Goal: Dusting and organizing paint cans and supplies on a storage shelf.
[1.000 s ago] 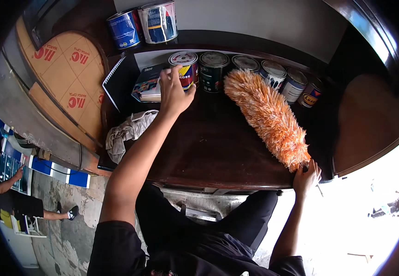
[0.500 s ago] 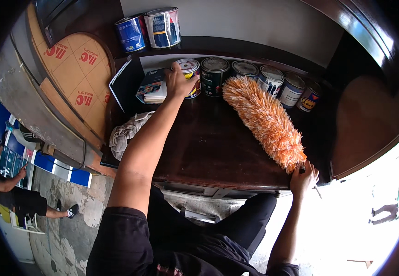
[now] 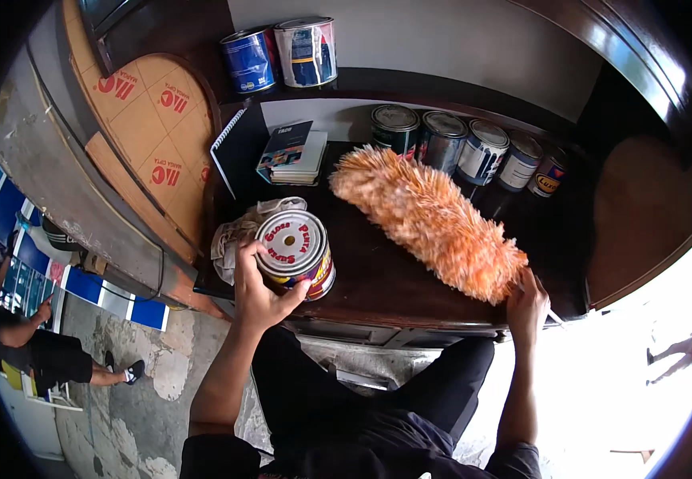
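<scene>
A paint can (image 3: 291, 243) with a silver lid and red lettering is at the front left of the dark wooden desk (image 3: 386, 299). My left hand (image 3: 264, 291) is closed round its near side, thumb and fingers against the wall of the can. At the desk's right front edge, my right hand (image 3: 528, 302) grips the handle end of a fluffy orange feather duster (image 3: 434, 219). The duster's head slants to the far left across the desk, in front of the row of cans. Beside the held can lies a crumpled greyish cloth (image 3: 234, 239), partly hidden by it.
Several paint cans (image 3: 483, 152) line the back of the desk. Two more, one of them blue (image 3: 248, 61), stand on the raised shelf. Books (image 3: 296, 156) and a black spiral notebook (image 3: 238, 152) are at the left. A seated person (image 3: 42, 351) is off to the left.
My left hand has brought the paint can from the back row to the front left of the desk. The duster's head has swung left, toward where the can stood.
</scene>
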`<state>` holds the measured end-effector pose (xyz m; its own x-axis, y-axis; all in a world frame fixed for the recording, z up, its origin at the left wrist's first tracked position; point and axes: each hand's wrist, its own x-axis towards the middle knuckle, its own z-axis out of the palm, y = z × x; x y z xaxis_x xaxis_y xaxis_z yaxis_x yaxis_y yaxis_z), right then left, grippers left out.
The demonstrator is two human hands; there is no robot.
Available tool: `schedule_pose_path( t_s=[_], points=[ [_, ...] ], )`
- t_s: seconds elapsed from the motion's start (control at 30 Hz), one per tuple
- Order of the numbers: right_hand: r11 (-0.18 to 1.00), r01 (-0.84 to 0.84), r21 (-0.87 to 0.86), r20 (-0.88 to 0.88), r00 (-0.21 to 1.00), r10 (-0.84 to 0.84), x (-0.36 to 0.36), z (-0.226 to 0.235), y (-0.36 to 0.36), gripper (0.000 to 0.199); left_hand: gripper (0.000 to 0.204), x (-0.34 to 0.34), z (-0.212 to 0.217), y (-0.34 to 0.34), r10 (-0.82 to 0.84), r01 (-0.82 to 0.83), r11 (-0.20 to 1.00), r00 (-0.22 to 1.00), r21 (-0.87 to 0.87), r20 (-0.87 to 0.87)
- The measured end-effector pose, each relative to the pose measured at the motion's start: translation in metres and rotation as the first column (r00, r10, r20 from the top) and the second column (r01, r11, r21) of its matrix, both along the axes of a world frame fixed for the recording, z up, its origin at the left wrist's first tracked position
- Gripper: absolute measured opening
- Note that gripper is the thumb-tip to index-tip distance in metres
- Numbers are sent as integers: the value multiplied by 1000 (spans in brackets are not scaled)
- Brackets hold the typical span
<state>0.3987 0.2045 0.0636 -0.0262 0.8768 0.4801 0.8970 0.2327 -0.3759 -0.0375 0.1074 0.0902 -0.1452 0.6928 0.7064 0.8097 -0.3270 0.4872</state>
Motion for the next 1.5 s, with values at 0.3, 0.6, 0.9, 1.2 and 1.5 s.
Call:
schedule_pose_path(
  t_s=[0.3, 0.6, 0.9, 1.2, 1.5],
  points=[
    [994, 2, -106, 408, 912, 42, -120, 46, 65, 14, 68, -17, -15, 27, 155, -161, 980, 986, 118, 58],
    [850, -416, -322, 51, 889, 455, -70, 51, -9, 12, 68, -40, -18, 49, 280, -294, 953, 945, 66, 168],
    [980, 48, -192, 53, 998, -39, -18, 44, -34, 13, 83, -41, -30, 58, 236, -255, 957, 962, 138, 140],
    [984, -98, -152, 177, 976, 124, -30, 53, -30, 15, 93, -43, -25, -11, 64, -140, 976, 914, 165, 400],
    [908, -350, -230, 194, 898, 395, -33, 69, -19, 13, 106, -45, 27, -108, 199, -302, 933, 887, 197, 417]
  ],
)
